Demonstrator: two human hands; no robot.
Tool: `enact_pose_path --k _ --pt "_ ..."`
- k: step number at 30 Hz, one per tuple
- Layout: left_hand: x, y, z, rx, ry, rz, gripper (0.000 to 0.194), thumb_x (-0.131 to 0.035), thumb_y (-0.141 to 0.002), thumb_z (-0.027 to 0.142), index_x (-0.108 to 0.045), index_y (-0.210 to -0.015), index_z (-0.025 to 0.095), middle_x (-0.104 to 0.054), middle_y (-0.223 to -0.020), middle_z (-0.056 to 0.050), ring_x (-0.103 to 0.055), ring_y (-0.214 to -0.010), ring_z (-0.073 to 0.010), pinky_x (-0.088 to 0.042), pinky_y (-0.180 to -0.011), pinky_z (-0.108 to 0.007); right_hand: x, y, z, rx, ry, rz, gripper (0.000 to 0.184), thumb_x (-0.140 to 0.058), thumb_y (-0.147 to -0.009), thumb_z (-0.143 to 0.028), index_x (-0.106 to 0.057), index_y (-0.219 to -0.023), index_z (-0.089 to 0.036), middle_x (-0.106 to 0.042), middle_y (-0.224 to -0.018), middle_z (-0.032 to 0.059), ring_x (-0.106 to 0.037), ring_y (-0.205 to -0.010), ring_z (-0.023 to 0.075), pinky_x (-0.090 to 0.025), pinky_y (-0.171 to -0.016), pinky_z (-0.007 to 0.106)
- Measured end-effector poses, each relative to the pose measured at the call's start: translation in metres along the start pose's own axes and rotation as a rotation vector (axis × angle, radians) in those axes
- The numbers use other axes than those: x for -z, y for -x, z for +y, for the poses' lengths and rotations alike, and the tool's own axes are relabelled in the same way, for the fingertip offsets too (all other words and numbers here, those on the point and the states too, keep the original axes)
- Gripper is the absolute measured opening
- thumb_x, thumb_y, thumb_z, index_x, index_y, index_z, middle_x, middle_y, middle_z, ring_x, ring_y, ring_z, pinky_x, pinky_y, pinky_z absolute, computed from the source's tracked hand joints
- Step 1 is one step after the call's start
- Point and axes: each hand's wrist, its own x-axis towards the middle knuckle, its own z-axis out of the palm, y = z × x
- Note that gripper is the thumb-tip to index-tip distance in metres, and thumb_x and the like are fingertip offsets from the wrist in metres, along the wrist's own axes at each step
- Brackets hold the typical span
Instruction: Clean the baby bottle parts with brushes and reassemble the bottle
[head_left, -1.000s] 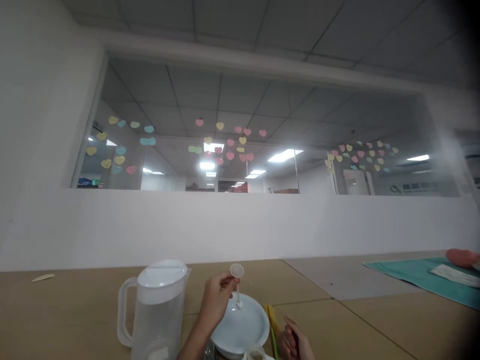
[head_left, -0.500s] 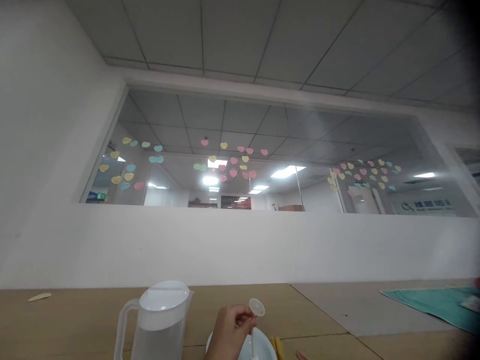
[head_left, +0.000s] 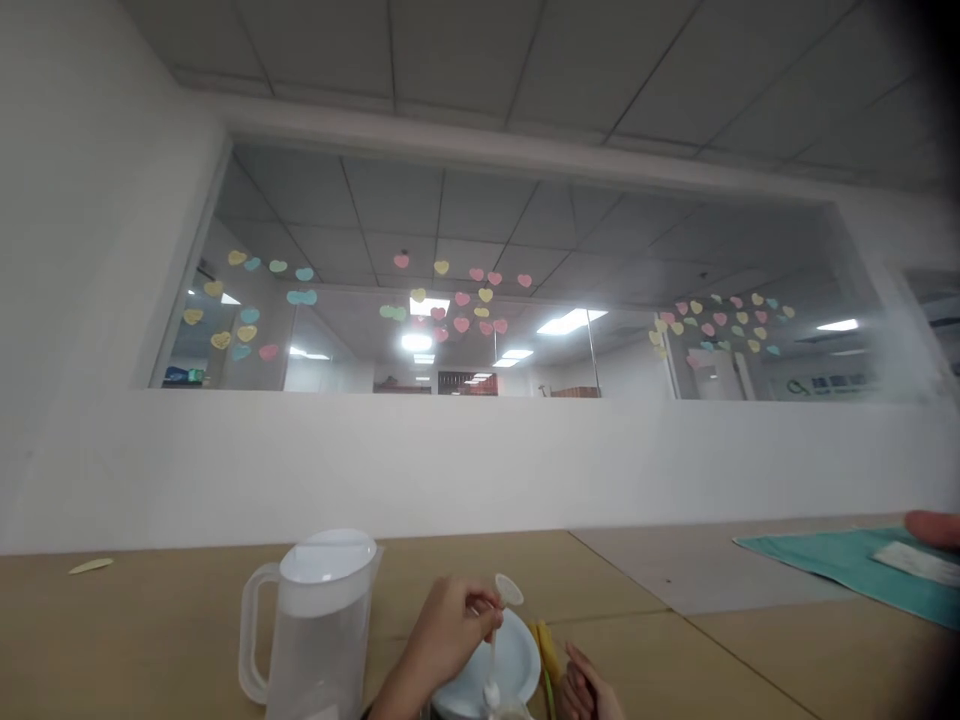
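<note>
My left hand (head_left: 457,632) is closed, fingertips pinched on a thin white stick (head_left: 493,655) with a round translucent disc (head_left: 508,590) at its top. The stick stands nearly upright over a pale blue-white plate (head_left: 517,645), and its lower end looks thicker and white. Below it, at the picture's bottom edge, shows part of a pale rim I cannot make out. My right hand (head_left: 589,685) is to the right of the plate, fingers curled in; whether they hold anything is hidden. Between plate and right hand lie yellow items (head_left: 549,650) and a thin green strip (head_left: 550,695).
A clear plastic pitcher (head_left: 319,635) with a white lid stands left of my left hand. A pale flat sliver (head_left: 91,566) lies far left on the wooden table (head_left: 172,640). At right, a reddish shape (head_left: 934,528) is above a teal cloth (head_left: 832,565) bearing a white item (head_left: 919,562).
The view has tipped down, showing more of the table and plate. More of my right hand has come into view. My left hand still pinches the stick over the plate.
</note>
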Motion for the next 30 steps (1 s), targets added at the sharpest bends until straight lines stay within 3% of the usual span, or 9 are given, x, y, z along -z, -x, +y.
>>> enact_pose_path --k 6,14,23,26,30 --pt "-0.002 0.003 0.006 0.021 -0.08 -0.093 0.022 -0.053 -0.07 0.022 -0.067 -0.083 0.011 -0.068 -0.07 -0.005 -0.061 -0.063 -0.0132 -0.045 -0.06 -0.022 -0.011 0.01 -0.007 -0.051 -0.033 -0.038 0.043 -0.076 -0.059 -0.032 -0.036 -0.049 -0.019 -0.029 -0.039 -0.0109 -0.021 -0.034 0.002 -0.022 -0.033 0.018" --pt "-0.003 0.004 0.007 -0.01 -0.127 -0.063 0.023 -0.053 -0.076 0.024 -0.067 -0.088 0.011 -0.07 -0.081 -0.007 -0.063 -0.071 -0.0137 -0.048 -0.066 -0.022 -0.014 0.013 -0.01 -0.075 -0.006 -0.083 0.044 -0.076 -0.06 -0.03 -0.035 -0.049 -0.019 -0.027 -0.038 -0.011 -0.022 -0.034 0.002 -0.025 -0.034 0.018" --pt "-0.002 0.009 -0.003 0.004 -0.567 -0.39 0.018 -0.062 -0.07 0.021 -0.073 -0.084 0.019 -0.072 -0.085 -0.004 -0.064 -0.078 -0.0183 -0.046 -0.07 -0.024 -0.017 0.011 -0.006 -0.091 0.069 -0.077 0.038 -0.075 -0.06 -0.025 -0.038 -0.05 -0.019 -0.03 -0.04 -0.0108 -0.023 -0.035 0.002 -0.024 -0.034 0.019" --pt "-0.001 0.011 -0.003 0.063 -0.696 -0.401 0.021 -0.061 -0.072 0.021 -0.074 -0.088 0.021 -0.072 -0.09 -0.006 -0.065 -0.08 -0.0212 -0.046 -0.069 -0.026 -0.017 0.01 -0.005 -0.083 0.099 -0.076 0.038 -0.076 -0.06 -0.025 -0.04 -0.049 -0.019 -0.03 -0.04 -0.0107 -0.022 -0.035 0.0018 -0.023 -0.034 0.019" --pt "0.009 0.012 -0.004 0.095 -0.785 -0.364 0.023 -0.055 -0.078 0.018 -0.072 -0.092 0.024 -0.071 -0.096 -0.004 -0.065 -0.088 -0.0187 -0.047 -0.075 -0.024 -0.018 0.011 -0.004 -0.063 0.138 -0.081 0.039 -0.076 -0.06 -0.028 -0.04 -0.047 -0.018 -0.03 -0.04 -0.0103 -0.022 -0.036 0.002 -0.024 -0.035 0.019"
